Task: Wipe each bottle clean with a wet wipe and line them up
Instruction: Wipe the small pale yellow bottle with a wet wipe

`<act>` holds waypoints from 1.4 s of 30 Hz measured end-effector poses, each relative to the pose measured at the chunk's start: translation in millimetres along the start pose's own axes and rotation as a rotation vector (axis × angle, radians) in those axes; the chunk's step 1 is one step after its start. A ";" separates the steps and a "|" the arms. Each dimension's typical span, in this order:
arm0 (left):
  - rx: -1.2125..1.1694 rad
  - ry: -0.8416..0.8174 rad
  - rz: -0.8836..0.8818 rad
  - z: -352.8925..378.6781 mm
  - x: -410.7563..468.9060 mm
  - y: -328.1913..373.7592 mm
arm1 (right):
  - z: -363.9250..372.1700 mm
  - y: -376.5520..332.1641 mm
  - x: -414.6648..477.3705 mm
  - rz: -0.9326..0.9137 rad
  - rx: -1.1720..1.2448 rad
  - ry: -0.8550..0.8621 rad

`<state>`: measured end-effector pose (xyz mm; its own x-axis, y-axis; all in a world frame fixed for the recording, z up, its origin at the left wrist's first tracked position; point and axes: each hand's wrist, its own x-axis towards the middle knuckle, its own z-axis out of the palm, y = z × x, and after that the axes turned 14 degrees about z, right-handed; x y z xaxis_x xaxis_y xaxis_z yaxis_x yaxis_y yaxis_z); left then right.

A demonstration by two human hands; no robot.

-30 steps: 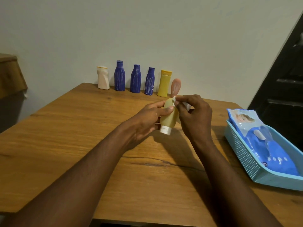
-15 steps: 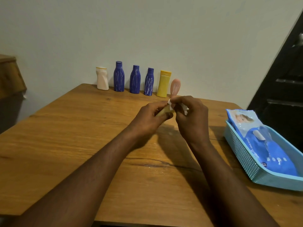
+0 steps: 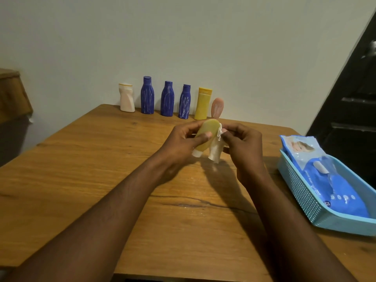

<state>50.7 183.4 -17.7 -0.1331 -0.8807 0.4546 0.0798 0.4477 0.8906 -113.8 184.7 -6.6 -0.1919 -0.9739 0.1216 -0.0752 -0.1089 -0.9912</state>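
Just above the middle of the wooden surface (image 3: 81, 169), both hands are busy with one olive-yellow bottle (image 3: 205, 137). The left hand (image 3: 183, 143) grips it, thumb across the front and fingers curled behind, so that it tilts with its white cap pointing down and to the left. The right hand (image 3: 242, 147) pinches a crumpled wet wipe (image 3: 215, 149) against the bottle's right edge, and the loose end of the wipe hangs below. Along the far edge, by the wall (image 3: 183, 37), stand a cream bottle (image 3: 127, 97), three blue bottles (image 3: 167, 98), a yellow bottle (image 3: 203, 103) and a pink bottle (image 3: 217, 108), all upright in a row. At the right, a light blue basket (image 3: 301, 190) holds a pack of wipes (image 3: 341, 192).
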 end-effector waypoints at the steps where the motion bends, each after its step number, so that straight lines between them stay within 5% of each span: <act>1: -0.051 0.014 -0.018 -0.3 0.5 0.2 | 0.7 -0.5 -1.9 0.047 0.050 -0.033; 20: -0.511 0.345 -0.173 -3.5 10.6 5.5 | 12.5 8.1 -6.7 0.131 0.001 -0.097; 30: -0.377 0.309 -0.179 6.0 9.6 8.3 | 24.3 7.8 -13.6 -0.183 -0.266 -0.054; 42: -0.394 0.286 -0.155 6.6 9.4 7.6 | 22.1 8.0 -9.4 -0.197 -0.287 0.072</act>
<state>43.6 179.5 -6.6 0.0984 -0.9638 0.2477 0.4541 0.2650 0.8506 -90.9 188.5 -16.8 -0.2141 -0.9221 0.3223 -0.3878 -0.2226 -0.8945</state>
